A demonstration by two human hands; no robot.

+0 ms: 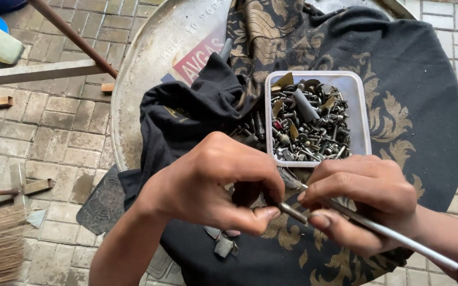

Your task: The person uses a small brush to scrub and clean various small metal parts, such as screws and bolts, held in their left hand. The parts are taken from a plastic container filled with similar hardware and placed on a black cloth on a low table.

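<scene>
Both forearms come in from the lower edge of the view and the hands meet just below the white plastic tub. The left hand is curled, knuckles up, thumb and fingertips pinched together at its right side. The right hand faces it, knuckles up, fingers folded, thumb pressed under the forefinger in a closed pinch. The two thumbs lie near each other, nearly tip to tip.
</scene>
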